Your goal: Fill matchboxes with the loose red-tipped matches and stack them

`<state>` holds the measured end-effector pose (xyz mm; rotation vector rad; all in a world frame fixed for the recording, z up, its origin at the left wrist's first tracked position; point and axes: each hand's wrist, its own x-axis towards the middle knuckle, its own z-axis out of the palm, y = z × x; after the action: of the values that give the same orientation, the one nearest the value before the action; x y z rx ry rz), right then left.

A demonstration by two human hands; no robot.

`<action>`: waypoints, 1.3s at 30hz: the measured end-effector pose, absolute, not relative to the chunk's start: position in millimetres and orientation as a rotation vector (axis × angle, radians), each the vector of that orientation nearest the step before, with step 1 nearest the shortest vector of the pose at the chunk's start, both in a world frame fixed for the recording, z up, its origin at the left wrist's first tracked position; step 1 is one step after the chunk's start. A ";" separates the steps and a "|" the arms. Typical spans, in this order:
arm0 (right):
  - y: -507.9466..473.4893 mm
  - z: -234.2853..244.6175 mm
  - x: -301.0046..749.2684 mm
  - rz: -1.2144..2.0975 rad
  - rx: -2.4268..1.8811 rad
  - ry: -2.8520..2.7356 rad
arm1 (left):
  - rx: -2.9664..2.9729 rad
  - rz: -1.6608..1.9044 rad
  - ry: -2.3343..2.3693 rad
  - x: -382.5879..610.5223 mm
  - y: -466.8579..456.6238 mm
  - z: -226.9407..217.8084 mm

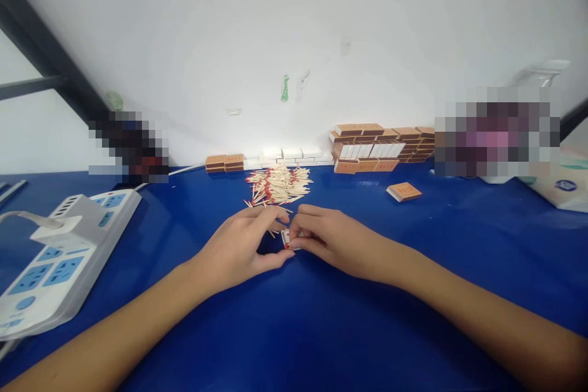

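At the frame's centre, our right hand [334, 237] pinched a small white, red-flecked, rectangular cardboard tray [285, 237]; our left hand [239, 244] curved around its left end, grip unclear. Light, level pressure seemed best against crushing its walls.

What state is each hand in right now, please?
Left hand: open, curved beside the small white tray.
Right hand: closed in a pinch at the tray; what it grips cannot be told.
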<state>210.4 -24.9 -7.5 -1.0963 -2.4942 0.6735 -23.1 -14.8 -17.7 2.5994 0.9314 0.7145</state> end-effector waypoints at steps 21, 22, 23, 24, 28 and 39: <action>-34.1 1.4 211.6 0.780 -1.086 -2.561 | 2.671 0.737 0.854 -23.1 -15.7 -21.5; -35.5 1.7 211.1 0.743 -1.100 -2.589 | 2.684 0.743 0.846 -23.1 -15.8 -22.2; -36.8 2.1 210.4 0.698 -1.114 -2.617 | 2.699 0.746 0.842 -23.1 -15.8 -22.8; -38.0 2.5 209.6 0.650 -1.126 -2.642 | 2.711 0.747 0.841 -23.0 -15.9 -23.2; -40.0 4.0 207.8 0.524 -1.159 -2.649 | 2.706 0.748 0.871 -21.9 -16.5 -21.6; -22.0 2.3 226.5 0.492 -1.140 -2.504 | 2.673 0.679 0.922 -21.3 -18.3 -15.9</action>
<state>226.5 -22.0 2.3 -1.1401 -2.5038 0.4918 -21.3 -18.3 -15.9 2.6734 0.9220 0.6792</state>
